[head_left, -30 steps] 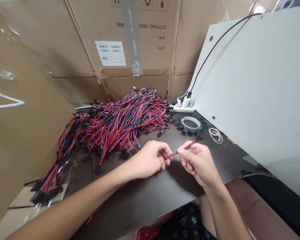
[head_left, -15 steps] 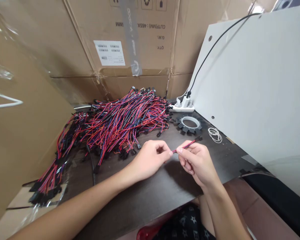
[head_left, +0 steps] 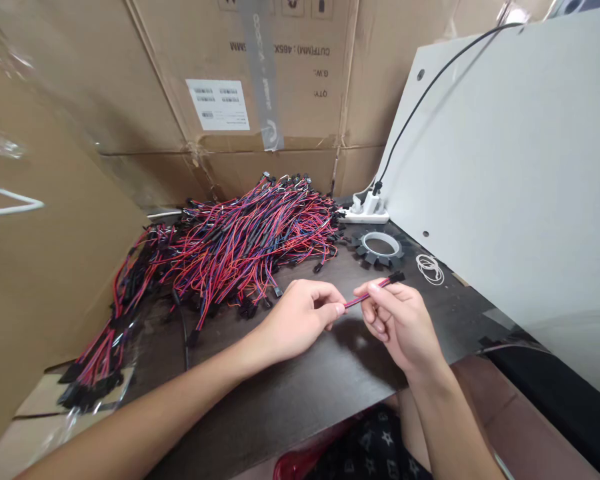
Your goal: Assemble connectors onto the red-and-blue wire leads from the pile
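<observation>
Both hands hold one short red, blue and black wire cable [head_left: 359, 300] over the dark table, with a black connector at its right end. My left hand [head_left: 305, 317] pinches the cable's left part between thumb and fingertips; that end is hidden in the hand. My right hand [head_left: 393, 317] grips it nearer the connector, thumb on top and fingers curled below. Beyond my left hand lies a big heap of similar wire cables [head_left: 260, 233] with black connectors. A roll with dark tape pieces [head_left: 380, 248] stuck round its rim lies beyond my right hand.
A white power strip [head_left: 365, 216] with plugs stands at the back right, beside a white panel [head_left: 500, 160]. A coil of thin white cord [head_left: 430, 269] lies on the table [head_left: 280, 407]. Cardboard [head_left: 155, 143] walls the back and left. A bundle of cables [head_left: 100, 363] hangs at the left edge.
My right hand has slid slightly along the cable toward its connector, so more wire shows between the hands. My left hand has barely moved.
</observation>
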Demonstrator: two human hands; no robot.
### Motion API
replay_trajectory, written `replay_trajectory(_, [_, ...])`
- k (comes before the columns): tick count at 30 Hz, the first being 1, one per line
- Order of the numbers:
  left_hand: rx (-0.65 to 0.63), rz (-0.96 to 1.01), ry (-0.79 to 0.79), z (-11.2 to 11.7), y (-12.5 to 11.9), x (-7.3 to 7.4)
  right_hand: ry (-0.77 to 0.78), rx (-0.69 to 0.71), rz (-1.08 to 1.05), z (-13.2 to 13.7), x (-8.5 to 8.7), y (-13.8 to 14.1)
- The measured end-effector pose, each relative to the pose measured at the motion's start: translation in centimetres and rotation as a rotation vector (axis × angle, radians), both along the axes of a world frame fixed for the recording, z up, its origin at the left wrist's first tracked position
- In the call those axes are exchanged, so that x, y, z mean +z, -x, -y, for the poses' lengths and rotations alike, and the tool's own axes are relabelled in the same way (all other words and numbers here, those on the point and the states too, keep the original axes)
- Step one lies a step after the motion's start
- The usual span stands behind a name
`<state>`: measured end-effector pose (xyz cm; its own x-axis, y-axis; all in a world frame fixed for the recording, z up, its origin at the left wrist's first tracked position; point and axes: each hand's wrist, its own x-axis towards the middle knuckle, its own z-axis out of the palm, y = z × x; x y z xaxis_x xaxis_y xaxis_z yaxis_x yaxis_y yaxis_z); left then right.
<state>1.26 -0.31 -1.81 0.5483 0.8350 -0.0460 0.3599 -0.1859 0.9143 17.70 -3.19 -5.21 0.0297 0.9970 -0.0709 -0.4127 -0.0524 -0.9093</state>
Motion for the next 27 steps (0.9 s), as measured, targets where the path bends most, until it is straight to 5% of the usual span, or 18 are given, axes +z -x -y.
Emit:
replay_trajectory(8, [0.004,-0.012,-0.019,0.1,0.0,-0.2,0.021,0.018,-0.248,-0.1,0.1,0.2])
replay_trajectory(20, [0.002,-0.034,-0.033,0.3,0.0,-0.6,-0.08,-0.531,0.182,0.3,-0.3,1.9])
replay_trajectory(27, [-0.003,0.029,0.048,0.3,-0.2,0.0,-0.14,-0.375,-0.024,0.3,-0.2,1.7])
